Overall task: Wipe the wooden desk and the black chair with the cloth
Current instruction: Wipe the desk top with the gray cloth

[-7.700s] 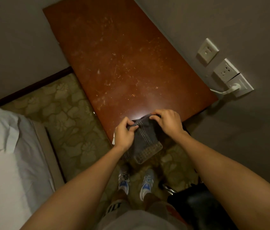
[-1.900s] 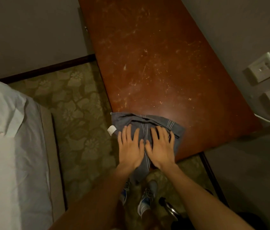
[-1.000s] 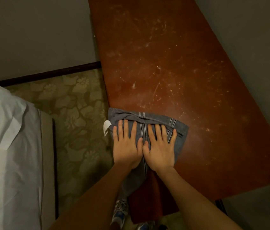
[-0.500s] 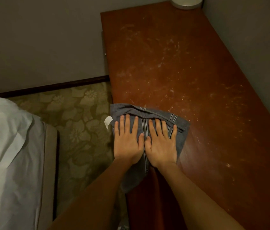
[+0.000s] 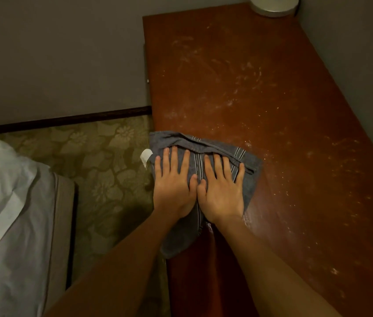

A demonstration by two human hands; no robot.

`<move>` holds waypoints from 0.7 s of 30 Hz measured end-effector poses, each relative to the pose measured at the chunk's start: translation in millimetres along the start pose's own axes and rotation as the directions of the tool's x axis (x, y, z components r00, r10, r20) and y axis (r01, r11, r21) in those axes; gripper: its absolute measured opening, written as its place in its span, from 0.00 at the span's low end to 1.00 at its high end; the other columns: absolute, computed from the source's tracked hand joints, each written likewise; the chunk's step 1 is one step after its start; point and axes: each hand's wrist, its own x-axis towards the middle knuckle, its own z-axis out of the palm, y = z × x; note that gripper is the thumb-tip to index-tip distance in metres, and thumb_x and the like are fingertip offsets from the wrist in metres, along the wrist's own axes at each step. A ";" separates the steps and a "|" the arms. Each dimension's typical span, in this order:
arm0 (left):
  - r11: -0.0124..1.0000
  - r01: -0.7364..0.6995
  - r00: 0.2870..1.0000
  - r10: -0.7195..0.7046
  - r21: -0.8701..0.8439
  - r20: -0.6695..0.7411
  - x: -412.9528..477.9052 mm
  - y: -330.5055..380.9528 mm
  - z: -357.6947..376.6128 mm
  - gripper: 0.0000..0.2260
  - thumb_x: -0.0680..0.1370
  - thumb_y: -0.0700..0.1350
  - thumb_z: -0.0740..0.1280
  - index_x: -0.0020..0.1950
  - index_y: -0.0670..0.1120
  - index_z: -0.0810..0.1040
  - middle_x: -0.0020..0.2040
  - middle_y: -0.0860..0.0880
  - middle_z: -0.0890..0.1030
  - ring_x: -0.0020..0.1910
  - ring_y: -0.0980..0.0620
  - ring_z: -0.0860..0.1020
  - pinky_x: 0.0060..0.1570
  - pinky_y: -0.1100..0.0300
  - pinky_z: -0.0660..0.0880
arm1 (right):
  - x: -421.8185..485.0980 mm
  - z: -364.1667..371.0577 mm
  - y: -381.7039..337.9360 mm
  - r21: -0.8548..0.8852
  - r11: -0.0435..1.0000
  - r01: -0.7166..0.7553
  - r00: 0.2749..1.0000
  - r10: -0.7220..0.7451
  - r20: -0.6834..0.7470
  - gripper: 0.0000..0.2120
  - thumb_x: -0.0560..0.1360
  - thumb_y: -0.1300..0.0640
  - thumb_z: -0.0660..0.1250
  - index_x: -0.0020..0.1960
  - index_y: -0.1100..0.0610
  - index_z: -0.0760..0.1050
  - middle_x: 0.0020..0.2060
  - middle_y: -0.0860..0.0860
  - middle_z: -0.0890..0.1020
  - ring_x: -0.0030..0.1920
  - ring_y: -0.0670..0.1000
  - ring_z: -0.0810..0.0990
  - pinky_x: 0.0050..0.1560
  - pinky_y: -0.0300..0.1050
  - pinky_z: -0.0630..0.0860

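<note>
A grey cloth with pale stripes and a white tag lies spread on the left edge of the reddish wooden desk. Part of the cloth hangs over that edge. My left hand and my right hand press flat on the cloth side by side, fingers straight and thumbs touching. Pale dust streaks cover the desk ahead and to the right of the cloth. The black chair is out of view.
A round silver base stands at the desk's far end by the grey wall. A bed with white sheets fills the left. Patterned carpet lies between bed and desk.
Both hands first bunched the cloth at the desk's near end, then flattened on it. They have pushed it forward along the left edge, and the desk's far end has come into view.
</note>
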 end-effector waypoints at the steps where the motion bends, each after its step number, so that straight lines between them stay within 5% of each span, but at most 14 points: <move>1: 1.000 -0.003 1.000 0.003 -0.007 0.000 -0.4 0.1 -0.1 0.28 0.84 0.56 0.47 0.82 0.46 0.53 0.81 0.39 0.53 0.81 0.42 0.47 0.78 0.41 0.48 | -0.1 -0.4 0.1 -0.003 1.000 0.004 1.000 -0.004 0.001 0.30 0.81 0.45 0.43 0.82 0.52 0.49 0.81 0.52 0.52 0.81 0.54 0.46 0.76 0.67 0.37; 21: 0.997 -0.063 0.998 0.063 -0.033 -0.018 180.8 -50.4 7.1 0.29 0.83 0.57 0.43 0.82 0.47 0.52 0.82 0.40 0.52 0.81 0.42 0.46 0.78 0.43 0.43 | 174.4 -15.8 -18.3 -0.005 0.999 -0.049 0.998 0.049 -0.040 0.29 0.82 0.44 0.41 0.82 0.51 0.48 0.81 0.52 0.50 0.81 0.53 0.44 0.76 0.67 0.39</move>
